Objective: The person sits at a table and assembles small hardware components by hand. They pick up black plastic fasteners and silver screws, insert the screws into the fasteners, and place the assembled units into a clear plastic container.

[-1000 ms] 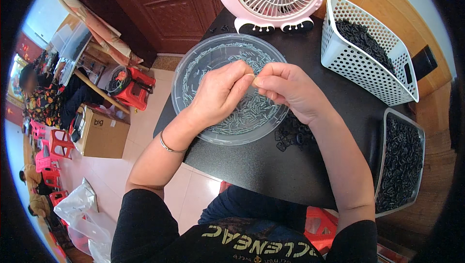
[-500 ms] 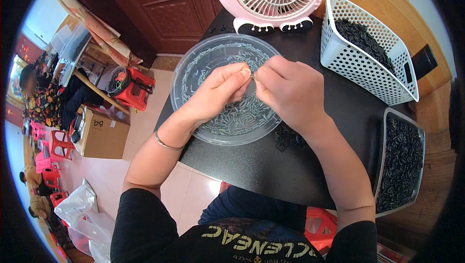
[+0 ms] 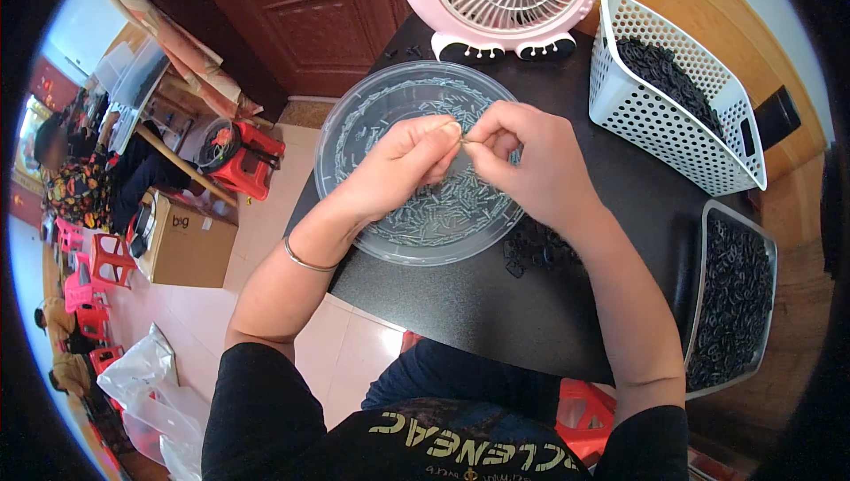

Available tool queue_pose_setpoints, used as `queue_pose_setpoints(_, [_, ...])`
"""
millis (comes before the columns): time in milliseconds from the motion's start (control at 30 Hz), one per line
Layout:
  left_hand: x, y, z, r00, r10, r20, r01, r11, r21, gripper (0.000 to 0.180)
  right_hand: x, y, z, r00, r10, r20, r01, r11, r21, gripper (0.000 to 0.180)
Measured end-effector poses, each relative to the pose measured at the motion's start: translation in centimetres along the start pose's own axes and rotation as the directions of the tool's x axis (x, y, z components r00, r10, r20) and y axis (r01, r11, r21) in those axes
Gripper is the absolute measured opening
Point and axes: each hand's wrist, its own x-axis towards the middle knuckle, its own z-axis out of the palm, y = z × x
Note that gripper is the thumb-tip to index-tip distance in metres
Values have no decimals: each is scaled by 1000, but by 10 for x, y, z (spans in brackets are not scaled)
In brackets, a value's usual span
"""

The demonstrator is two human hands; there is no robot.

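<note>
Over a round clear plastic basin (image 3: pixel 416 257), my two hands meet fingertip to fingertip. My left hand (image 3: pixel 398 162) is closed in a pinch of thumb and forefinger. My right hand (image 3: pixel 536 158) pinches too, its other fingers loosely curled. Between the fingertips shows a tiny thin piece, too small to name; how far each hand grips it is hidden. Many small slim pale grey-green pieces (image 3: pixel 452 215) lie in the basin. Beside the basin, below my right hand, sits a loose pile of small black parts (image 3: pixel 536 251) on the dark table (image 3: pixel 425 304).
A pink fan (image 3: pixel 496 29) stands behind the basin. At the right are a white perforated basket (image 3: pixel 655 122) of black parts and a clear tray (image 3: pixel 706 242) of black ring-like pieces. A carton (image 3: pixel 190 246), red stools (image 3: pixel 243 162) and other people are farther left.
My right hand has turned and loosened from a tight curl into a fingertip pinch. More of the black pile shows beneath it. My left hand stays nearly in place.
</note>
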Motion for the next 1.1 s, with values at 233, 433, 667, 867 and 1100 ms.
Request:
queue_pose_setpoints(233, [-3,7,3,997,76,-2,-74,977,200,34,4,6,-12,878,216,426,-425,760,491,22])
queue_pose_setpoints(433, [-3,4,3,993,119,8,-117,957,265,34,3,8,-10,843,203,498,-485,687,541,23])
queue_pose_setpoints(667, [-2,4,5,976,201,-81,-165,933,321,27,3,14,-11,825,220,520,-529,623,576,25])
queue_pose_setpoints(867, [-2,1,3,963,256,-80,-213,912,351,15,2,12,-10,811,285,511,-570,581,581,27])
queue_pose_setpoints(1100, [-2,3,3,970,234,-61,-196,910,364,17,2,10,-10,826,288,484,-555,562,613,29])
